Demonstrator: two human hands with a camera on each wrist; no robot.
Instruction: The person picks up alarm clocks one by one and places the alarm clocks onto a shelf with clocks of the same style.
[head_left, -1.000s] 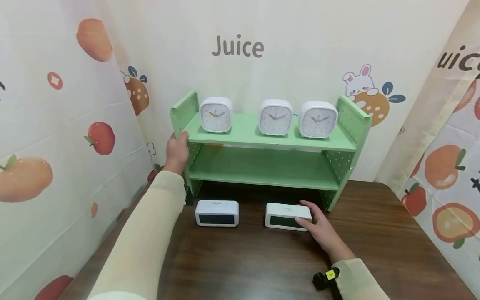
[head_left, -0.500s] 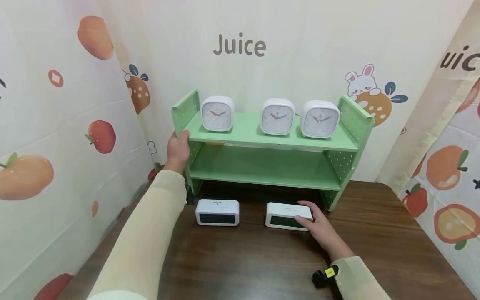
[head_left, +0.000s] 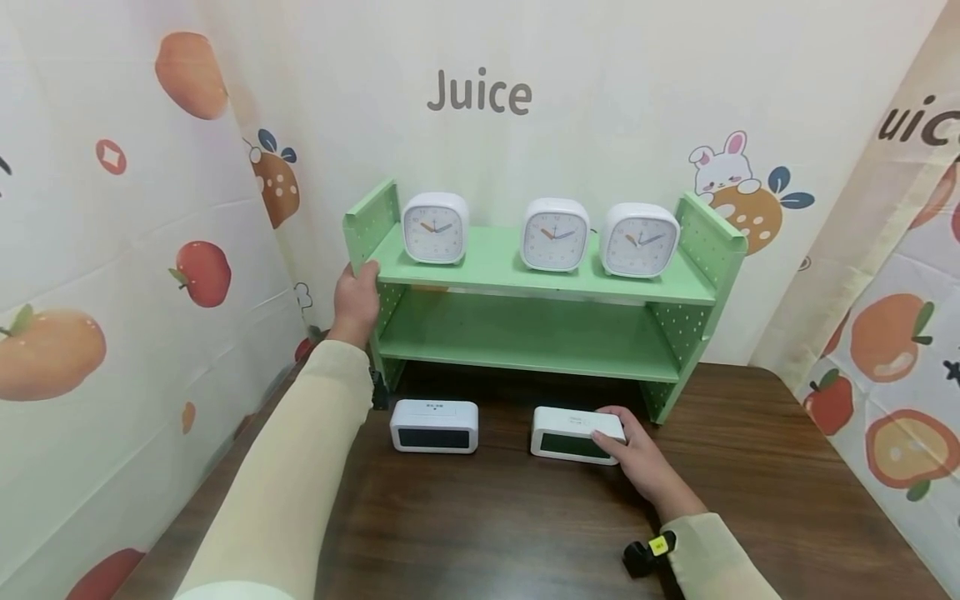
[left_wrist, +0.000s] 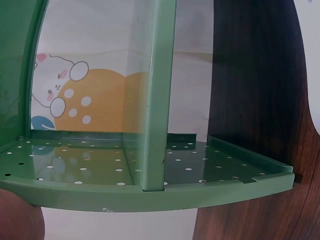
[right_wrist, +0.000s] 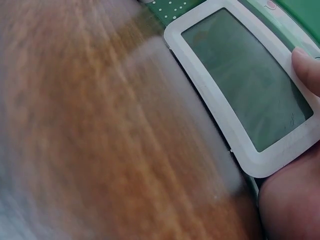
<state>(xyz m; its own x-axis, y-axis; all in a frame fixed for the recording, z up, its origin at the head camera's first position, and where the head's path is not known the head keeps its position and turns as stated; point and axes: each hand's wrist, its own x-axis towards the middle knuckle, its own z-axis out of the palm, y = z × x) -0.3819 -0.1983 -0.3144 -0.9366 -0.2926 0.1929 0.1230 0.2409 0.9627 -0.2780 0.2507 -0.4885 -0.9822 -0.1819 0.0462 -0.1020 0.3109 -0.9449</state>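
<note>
My left hand grips the left side panel of a green two-tier shelf, thumb at its front edge. In the left wrist view the shelf's perforated side panel shows close up, with part of a finger at lower left. My right hand holds the right end of a white digital clock, which sits on the table in front of the shelf. Its dark, blank screen fills much of the right wrist view. To its left stands another white digital clock, untouched.
Three white square analog clocks stand on the top board: the left one, the middle one and the right one. The brown wooden table reaches a fruit-printed curtain behind and at both sides.
Both hands keep their places on the shelf and the right digital clock. Only a slight shift of the head view is visible.
</note>
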